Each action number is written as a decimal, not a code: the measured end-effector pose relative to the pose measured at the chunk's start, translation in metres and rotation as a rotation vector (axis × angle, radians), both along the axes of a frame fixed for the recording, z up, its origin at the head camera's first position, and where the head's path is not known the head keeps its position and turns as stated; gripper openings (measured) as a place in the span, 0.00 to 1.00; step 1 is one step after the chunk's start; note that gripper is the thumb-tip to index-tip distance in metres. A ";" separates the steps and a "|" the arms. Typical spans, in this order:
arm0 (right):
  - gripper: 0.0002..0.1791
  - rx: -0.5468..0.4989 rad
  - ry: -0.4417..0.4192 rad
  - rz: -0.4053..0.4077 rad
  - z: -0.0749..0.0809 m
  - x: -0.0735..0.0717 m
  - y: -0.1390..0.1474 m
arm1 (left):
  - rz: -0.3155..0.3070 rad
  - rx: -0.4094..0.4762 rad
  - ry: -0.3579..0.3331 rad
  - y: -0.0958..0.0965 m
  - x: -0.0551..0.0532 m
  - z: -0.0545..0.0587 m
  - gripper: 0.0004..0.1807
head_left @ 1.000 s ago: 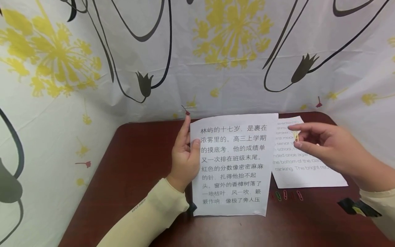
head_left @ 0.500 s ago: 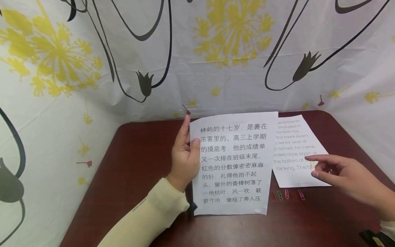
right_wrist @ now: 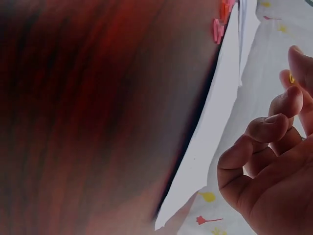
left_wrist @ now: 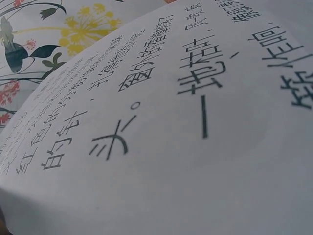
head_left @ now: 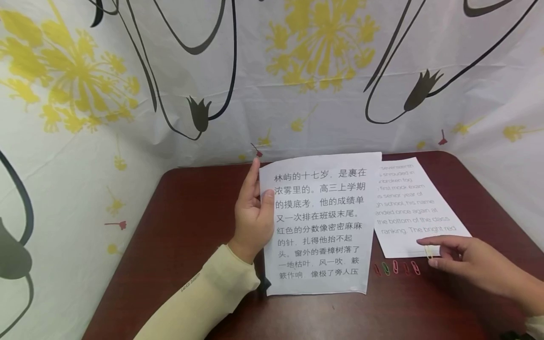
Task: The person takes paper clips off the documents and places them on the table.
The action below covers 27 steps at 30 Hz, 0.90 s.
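My left hand [head_left: 252,217] grips the left edge of a white sheet of paper [head_left: 318,278] printed with Chinese text, thumb in front and fingers mostly behind. The sheet is raised toward me and bows slightly; its printed face [left_wrist: 171,181] fills most of the left wrist view. At the right, my right hand [head_left: 476,259] pinches a yellow paper clip [head_left: 429,252] between thumb and index finger, over the lower right of a second sheet. In the right wrist view only a bit of the yellow clip [right_wrist: 292,77] shows, and the other fingers are curled in.
A second sheet [head_left: 408,208] with English text lies on the dark red table [head_left: 204,212], partly hidden behind the held paper. Several red, green and pink paper clips [head_left: 395,267] lie in a row below it. A patterned cloth [head_left: 255,71] hangs behind the table.
My right hand has come down and toward me with the yellow paper clip, from over the second sheet's upper part to its lower edge. My left hand and its sheet have barely moved.
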State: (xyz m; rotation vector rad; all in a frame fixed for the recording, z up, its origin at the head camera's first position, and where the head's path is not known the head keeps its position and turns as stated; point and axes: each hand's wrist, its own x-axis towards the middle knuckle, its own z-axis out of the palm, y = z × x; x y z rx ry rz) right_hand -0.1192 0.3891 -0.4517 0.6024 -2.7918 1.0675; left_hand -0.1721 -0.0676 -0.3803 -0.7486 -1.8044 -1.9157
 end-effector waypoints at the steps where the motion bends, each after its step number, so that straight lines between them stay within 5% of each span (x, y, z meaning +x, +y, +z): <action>1: 0.23 0.004 0.001 0.005 -0.002 0.000 0.000 | 0.000 0.000 0.001 0.000 0.000 0.000 0.41; 27: 0.22 0.268 -0.036 -0.053 -0.033 0.004 0.006 | -0.003 0.017 -0.003 0.001 0.002 0.000 0.42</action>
